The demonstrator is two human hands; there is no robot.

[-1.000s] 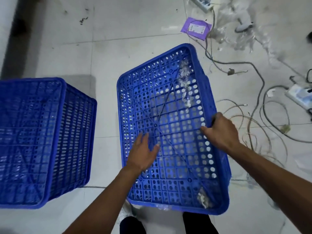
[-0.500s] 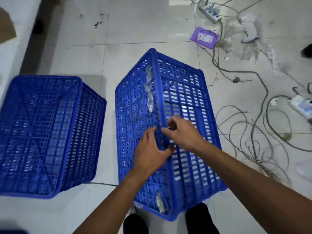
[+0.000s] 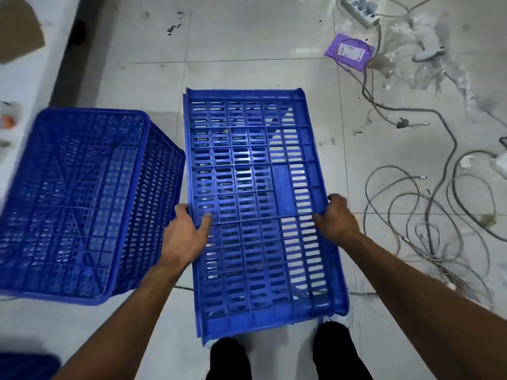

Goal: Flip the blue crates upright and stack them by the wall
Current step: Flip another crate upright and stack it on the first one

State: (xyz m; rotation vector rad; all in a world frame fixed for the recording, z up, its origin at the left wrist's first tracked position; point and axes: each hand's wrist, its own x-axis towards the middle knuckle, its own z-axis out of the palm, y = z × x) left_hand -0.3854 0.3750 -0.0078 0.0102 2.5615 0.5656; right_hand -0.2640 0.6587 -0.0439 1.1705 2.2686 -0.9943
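1. The left hand (image 3: 186, 237) grips the left edge of the middle crate (image 3: 255, 209), thumb laid over the slatted face and the fingers wrapped around the edge out of sight; the forearm reaches in from the lower left.
2. The right hand (image 3: 336, 220) clamps the opposite, right edge at about the same height, thumb on the face, fingers curled behind the rim; both hands are closed on this crate.
3. Half a second ago both hands met at one raised corner edge of the crate, which stood tipped with its holed base to the left; now the hands sit apart on either side and a long slatted side wall faces the camera.
4. The crate is blue plastic with rows of oblong slots and one solid panel near its middle; its near end is just above the person's dark legs, over the tiled floor (image 3: 247, 39).
5. A second blue crate (image 3: 82, 198) sits just beside it to the left, base up; loose cables (image 3: 439, 215) lie on the floor to the right.
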